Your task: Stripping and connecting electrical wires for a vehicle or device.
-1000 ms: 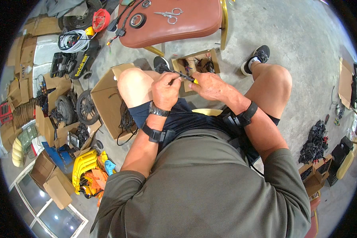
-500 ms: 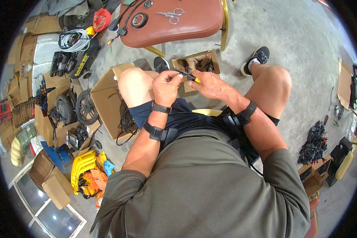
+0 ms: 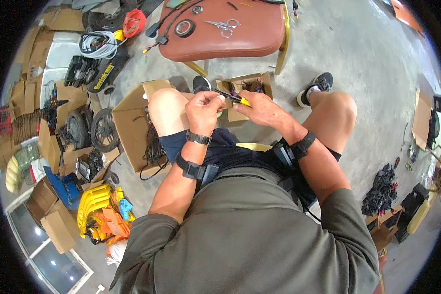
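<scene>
My right hand (image 3: 261,108) is closed around yellow-and-black handled pliers (image 3: 236,99), whose dark jaws point left toward my other hand. Thumb and fingers of my left hand (image 3: 202,111) are pinched together right by the jaws. Whatever lies in that pinch is too small to make out. Both hands are held between my knees, just on my side of a small cardboard box (image 3: 237,116) with wires and small parts in it. Beyond the box stands a brown padded chair (image 3: 259,38), carrying scissors (image 3: 225,27), a black tape roll (image 3: 184,28) and black cables (image 3: 162,38).
By my left knee is a larger cardboard box (image 3: 129,122) containing black cable (image 3: 153,149). Farther left lie wheels (image 3: 104,131), more cartons and yellow plastic parts (image 3: 94,202). A heap of black cables (image 3: 380,188) is on the floor at the right.
The whole view has shifted a little, so the chair sits lower and farther right in the picture. Both hands keep the same pose at the pliers.
</scene>
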`<state>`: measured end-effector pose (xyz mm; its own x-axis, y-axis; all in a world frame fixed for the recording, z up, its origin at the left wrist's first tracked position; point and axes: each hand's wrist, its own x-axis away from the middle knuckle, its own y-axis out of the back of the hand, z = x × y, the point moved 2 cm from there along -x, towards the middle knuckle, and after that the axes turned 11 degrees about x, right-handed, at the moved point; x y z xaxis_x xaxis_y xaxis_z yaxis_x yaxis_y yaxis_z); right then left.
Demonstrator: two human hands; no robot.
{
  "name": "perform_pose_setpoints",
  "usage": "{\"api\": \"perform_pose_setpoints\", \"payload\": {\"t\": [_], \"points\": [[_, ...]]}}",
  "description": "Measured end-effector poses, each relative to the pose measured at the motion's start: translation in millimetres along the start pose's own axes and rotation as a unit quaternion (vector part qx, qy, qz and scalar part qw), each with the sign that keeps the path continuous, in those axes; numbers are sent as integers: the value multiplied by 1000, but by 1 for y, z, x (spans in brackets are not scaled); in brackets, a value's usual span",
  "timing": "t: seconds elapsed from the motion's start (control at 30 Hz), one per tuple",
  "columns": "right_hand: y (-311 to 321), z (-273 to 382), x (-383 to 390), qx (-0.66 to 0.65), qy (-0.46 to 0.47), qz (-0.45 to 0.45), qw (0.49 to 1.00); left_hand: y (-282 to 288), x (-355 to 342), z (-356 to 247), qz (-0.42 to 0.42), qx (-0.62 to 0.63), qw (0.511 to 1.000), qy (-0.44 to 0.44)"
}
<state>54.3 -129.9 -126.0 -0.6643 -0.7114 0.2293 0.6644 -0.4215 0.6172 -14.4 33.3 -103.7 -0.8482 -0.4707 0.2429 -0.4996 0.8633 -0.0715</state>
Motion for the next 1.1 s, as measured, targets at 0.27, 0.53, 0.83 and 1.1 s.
{"api": "perform_pose_setpoints", "payload": {"t": [0.27,0.53,0.83,1.1], "points": [[-24,-21,5,-103,-32,63,992,9,5,29,-50,73,996,12],[-28,-36,24,-155,-21,81,984,6,1,39,155,173,957,174],[-22,-33,25,-133,-12,89,987,7,-2,43,177,149,962,146],[-15,-35,22,-91,3,84,992,5,-5,51,184,159,958,151]]}}
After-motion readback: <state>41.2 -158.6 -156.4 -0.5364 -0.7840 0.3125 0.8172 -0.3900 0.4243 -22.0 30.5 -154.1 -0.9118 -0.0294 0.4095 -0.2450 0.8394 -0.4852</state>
